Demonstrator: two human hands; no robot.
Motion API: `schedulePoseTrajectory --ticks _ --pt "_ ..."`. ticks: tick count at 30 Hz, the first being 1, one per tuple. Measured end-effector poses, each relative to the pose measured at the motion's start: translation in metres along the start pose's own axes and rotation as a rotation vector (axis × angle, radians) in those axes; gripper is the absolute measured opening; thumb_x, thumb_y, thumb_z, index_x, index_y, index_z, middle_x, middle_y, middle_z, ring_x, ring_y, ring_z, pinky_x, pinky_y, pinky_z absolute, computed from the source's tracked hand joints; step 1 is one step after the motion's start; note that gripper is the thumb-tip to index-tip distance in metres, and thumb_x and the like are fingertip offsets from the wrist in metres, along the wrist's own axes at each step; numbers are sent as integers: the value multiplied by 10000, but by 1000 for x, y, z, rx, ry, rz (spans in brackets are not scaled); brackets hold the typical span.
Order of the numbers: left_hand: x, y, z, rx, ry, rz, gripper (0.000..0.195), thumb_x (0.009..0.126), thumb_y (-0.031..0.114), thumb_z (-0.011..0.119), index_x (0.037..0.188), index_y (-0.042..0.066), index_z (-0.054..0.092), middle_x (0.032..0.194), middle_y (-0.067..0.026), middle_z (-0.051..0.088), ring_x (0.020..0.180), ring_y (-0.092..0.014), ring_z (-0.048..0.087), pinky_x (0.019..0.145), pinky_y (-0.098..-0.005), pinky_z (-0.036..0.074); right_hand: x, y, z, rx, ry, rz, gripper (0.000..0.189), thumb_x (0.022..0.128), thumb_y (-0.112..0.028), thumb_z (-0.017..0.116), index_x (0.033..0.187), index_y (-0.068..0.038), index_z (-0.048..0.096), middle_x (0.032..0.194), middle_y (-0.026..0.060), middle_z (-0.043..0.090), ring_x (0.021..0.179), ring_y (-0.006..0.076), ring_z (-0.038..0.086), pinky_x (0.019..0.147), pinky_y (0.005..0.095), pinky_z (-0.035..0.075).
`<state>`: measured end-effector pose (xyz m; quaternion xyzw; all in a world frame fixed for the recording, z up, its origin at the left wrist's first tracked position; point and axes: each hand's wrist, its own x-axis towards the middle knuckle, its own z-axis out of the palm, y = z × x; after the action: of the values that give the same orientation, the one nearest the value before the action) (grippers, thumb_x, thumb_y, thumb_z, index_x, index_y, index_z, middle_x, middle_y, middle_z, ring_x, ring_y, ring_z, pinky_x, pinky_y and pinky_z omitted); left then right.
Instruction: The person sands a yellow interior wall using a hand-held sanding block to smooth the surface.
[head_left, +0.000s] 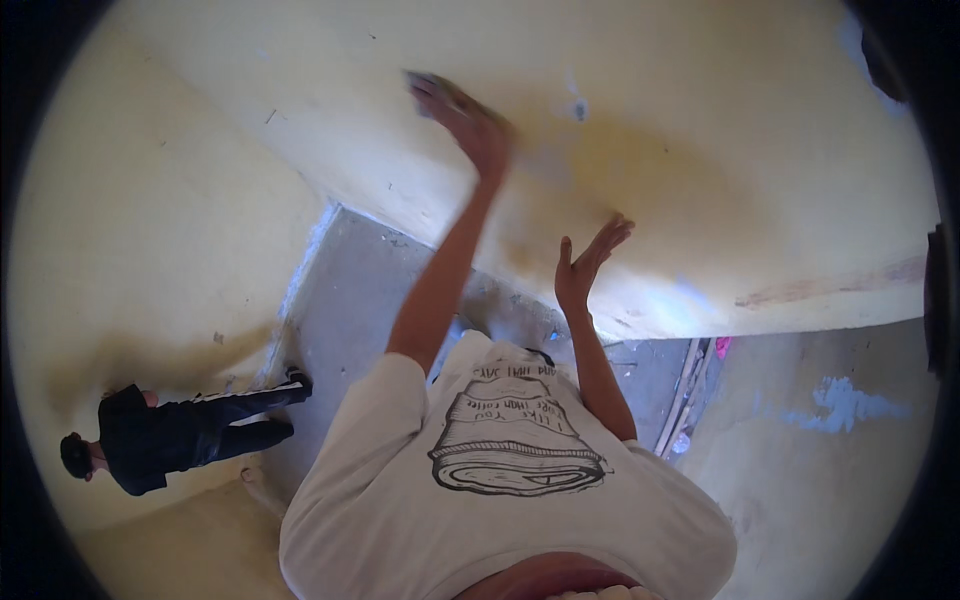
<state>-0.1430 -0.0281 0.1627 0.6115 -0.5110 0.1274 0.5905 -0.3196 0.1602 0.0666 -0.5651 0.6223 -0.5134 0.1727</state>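
Observation:
My left hand (472, 135) is raised to the yellowish painted wall (675, 67), up and left of the middle of the view. It is blurred and holds a thin, flat, greyish piece (420, 109) against the wall; whether that is sandpaper or a cloth I cannot tell. Lower and to the right is my right hand (589, 270), with its thumb and fingers apart and nothing in it. Its fingertips are at or close to the same wall; contact is not clear. A pale patch with a small dark spot (580, 110) marks the wall between and above the hands.
On the left another person (157, 439) in dark clothes stands close to the side wall (150, 247). Below me lies the grey floor (352, 277) with small debris along the wall's foot. Long wooden strips (684, 397) lie at the right, beside a wall with a bluish patch (844, 405).

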Motion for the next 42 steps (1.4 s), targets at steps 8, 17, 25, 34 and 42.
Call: schedulePoseTrajectory --ticks 8,17,25,34,42 --pt "-24 -11 1 -496 -141 -207 690 1091 317 361 1591 0 7 1659 -240 -48 1542 -362 -43 1247 -478 36 1 12 9 -35 56 63 910 1005 -428 556 1615 -127 -49 1654 219 -163 1515 430 -171 1153 695 48" --pt "62 -67 -2 -98 91 -25 706 1094 395 300 1573 -56 44 1662 -232 23 1546 -350 12 1249 -478 19 2 -8 53 23 180 -18 891 1030 -350 531 1593 -48 -91 1637 245 -194 1508 420 -201 1201 573 -52" --pt "-35 -108 -9 -441 -273 -142 707 1096 350 310 1572 -53 -23 1659 -245 -39 1542 -378 -46 1234 -509 -19 16 -61 93 -209 127 -158 858 1018 -286 537 1590 -6 -38 1610 315 -189 1492 498 -171 1187 631 30" --pt "143 -151 -31 -583 -18 -242 698 1092 394 304 1592 -2 20 1669 -212 -12 1549 -344 -33 1237 -498 -21 52 -109 163 -303 171 -235 845 1021 -314 519 1585 24 -11 1610 331 -162 1492 505 -159 1153 683 15" --pt "73 -255 -11 -225 -281 69 697 1059 285 376 1583 -37 49 1649 -279 3 1543 -393 -10 1230 -525 -14 79 -86 242 -431 421 -112 1017 1021 -498 458 1506 103 -203 1568 350 -265 1461 495 -269 1117 687 -118"
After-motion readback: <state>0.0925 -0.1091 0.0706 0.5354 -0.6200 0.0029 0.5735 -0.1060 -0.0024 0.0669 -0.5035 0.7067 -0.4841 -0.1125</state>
